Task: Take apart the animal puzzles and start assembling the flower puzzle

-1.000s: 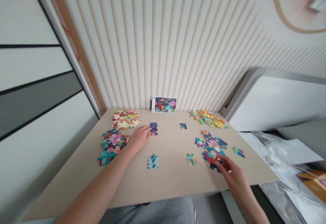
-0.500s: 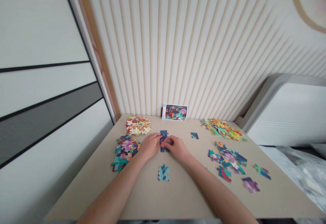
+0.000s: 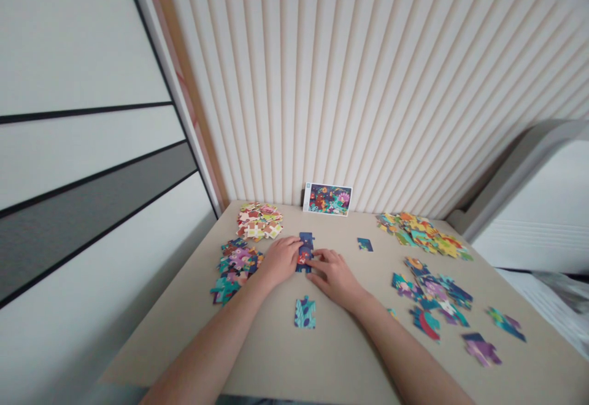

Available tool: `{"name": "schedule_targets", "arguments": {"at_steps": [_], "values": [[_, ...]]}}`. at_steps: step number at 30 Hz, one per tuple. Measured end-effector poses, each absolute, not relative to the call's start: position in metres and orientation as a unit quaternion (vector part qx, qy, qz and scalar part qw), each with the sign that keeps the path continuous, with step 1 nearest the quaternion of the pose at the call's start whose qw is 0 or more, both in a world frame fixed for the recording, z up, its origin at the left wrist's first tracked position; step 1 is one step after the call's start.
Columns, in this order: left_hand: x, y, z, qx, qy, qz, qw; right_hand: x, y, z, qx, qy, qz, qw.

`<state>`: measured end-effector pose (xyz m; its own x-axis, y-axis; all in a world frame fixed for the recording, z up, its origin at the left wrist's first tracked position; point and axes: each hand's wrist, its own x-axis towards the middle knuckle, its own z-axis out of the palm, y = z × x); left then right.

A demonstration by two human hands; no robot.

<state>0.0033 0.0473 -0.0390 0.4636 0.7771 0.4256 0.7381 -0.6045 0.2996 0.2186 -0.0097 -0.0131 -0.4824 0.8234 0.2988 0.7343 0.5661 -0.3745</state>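
Observation:
Dark blue puzzle pieces point(image 3: 306, 239) with a red figure lie in a short upright strip at the middle of the table. My left hand point(image 3: 281, 261) lies against the strip's left side, its fingers stretched out and the tips on the pieces. From the right, my right hand point(image 3: 335, 275) touches the lower part with a fingertip. Its fingers are apart and nothing is gripped in them. The fingers partly cover the strip, so its joins are hard to make out. Nearer to me lies a single teal puzzle piece point(image 3: 305, 313) with dark leaf shapes.
A picture card point(image 3: 327, 200) leans against the ribbed wall. On the left are a red-and-cream pile point(image 3: 260, 221) and a purple-teal pile point(image 3: 237, 264). On the right are a yellow-orange pile point(image 3: 426, 236), scattered dark pieces point(image 3: 432, 291) and a lone blue corner piece point(image 3: 365, 245).
My right hand has gone from a pinch over the red piece to spread fingers, drawn slightly to the right. My left hand stays at the strip. The whole view has shifted a little.

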Motion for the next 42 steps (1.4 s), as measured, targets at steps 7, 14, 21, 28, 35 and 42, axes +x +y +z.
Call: {"name": "schedule_targets", "arguments": {"at_steps": [7, 14, 21, 28, 35, 42], "values": [[0.004, 0.045, -0.036, 0.853, 0.441, 0.276, 0.043, 0.216, -0.01, -0.006, -0.453, -0.868, 0.072, 0.189], [0.003, 0.043, -0.031, 0.856, 0.439, 0.269, 0.049, 0.219, -0.008, -0.001, -0.44, -0.886, 0.032, 0.142], [0.003, 0.043, -0.032, 0.857, 0.44, 0.264, 0.049, 0.217, -0.012, 0.001, -0.44, -0.881, 0.054, 0.164], [0.003, 0.043, -0.035, 0.856, 0.445, 0.258, 0.045, 0.227, -0.013, 0.012, -0.424, -0.874, 0.148, 0.186], [0.004, 0.042, -0.032, 0.858, 0.445, 0.254, 0.045, 0.246, -0.03, 0.014, -0.375, -0.869, 0.237, 0.22], [0.004, 0.044, -0.035, 0.855, 0.452, 0.25, 0.048, 0.234, -0.054, 0.018, -0.336, -0.894, 0.237, 0.18]]}}
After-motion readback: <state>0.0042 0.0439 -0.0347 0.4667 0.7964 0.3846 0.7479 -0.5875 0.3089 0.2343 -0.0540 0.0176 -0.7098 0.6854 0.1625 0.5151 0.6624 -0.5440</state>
